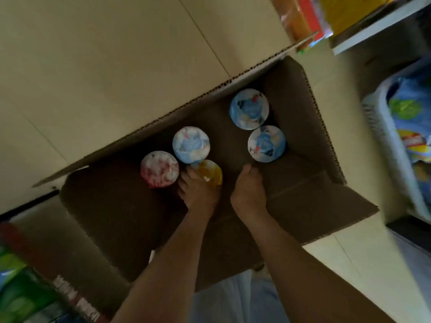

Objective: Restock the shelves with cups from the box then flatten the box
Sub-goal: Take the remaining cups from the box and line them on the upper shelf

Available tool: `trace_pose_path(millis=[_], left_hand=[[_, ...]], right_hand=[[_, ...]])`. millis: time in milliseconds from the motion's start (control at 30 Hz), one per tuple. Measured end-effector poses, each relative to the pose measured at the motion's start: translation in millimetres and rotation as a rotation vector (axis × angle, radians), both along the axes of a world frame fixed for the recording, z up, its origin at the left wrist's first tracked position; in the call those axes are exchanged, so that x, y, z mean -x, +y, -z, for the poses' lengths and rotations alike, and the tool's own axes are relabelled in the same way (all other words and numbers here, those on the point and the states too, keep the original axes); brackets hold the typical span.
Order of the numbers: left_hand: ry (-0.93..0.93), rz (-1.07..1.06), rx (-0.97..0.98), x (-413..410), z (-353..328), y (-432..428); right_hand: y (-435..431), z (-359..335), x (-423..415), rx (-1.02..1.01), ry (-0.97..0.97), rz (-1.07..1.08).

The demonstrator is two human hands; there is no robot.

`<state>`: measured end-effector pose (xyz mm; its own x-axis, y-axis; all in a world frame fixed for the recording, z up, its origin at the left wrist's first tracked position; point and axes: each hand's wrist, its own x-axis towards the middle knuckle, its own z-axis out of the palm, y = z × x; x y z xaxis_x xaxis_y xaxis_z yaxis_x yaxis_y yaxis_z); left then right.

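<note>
An open brown cardboard box [310, 145] stands on the tiled floor with several lidded cups upright inside. A red-lidded cup [159, 169] and a blue-lidded cup [191, 144] stand at the left, and a yellow-lidded cup [211, 173] sits just beside them. Two more blue-lidded cups [249, 108] [266, 143] stand at the right. My left hand [198, 192] reaches into the box and its fingers curl over the yellow-lidded cup, hiding part of it. My right hand [248, 194] is inside the box just below the nearer blue cup, fingers together and holding nothing.
A white shelf edge [373, 31] with orange and yellow packs above it is at the top right. A white basket [382, 136] of blue packets stands at the right. Green packages [18, 297] lie at the bottom left. Pale floor tiles [116, 54] stretch beyond the box.
</note>
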<state>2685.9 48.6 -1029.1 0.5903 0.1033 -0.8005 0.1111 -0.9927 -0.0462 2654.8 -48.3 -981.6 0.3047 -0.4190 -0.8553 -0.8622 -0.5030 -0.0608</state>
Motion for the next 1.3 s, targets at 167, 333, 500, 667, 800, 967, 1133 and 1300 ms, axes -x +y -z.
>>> trace_pose_path(millis=[167,333,500,667,800,967,1133,1300], left_hand=[[-0.119,-0.156,-0.087,16,35,-17],[-0.110,-0.137,-0.097,13,39,-28],[-0.094,-0.088,-0.062,5,-31,-36],[-0.208,0.108,0.031,-6,-156,-58],[-0.257,0.117,0.165,-8,-265,-93],[-0.178,0.208,0.351,16,-407,-163],[-0.187,0.337,0.551,57,-525,-228],[-0.157,0.426,0.803,91,-609,-268]], right_hand=[[-4,23,-1,-0.074,-0.060,-0.011],[-6,26,1,-0.098,-0.169,0.044],[-17,-14,8,-0.190,-0.341,0.105],[-42,-105,21,-0.248,-0.453,0.142],[-81,-197,35,-0.305,-0.545,0.119],[-136,-322,79,-0.229,-0.806,0.332],[-182,-412,128,0.014,-0.946,0.426],[-220,-511,168,0.269,-1.055,0.380]])
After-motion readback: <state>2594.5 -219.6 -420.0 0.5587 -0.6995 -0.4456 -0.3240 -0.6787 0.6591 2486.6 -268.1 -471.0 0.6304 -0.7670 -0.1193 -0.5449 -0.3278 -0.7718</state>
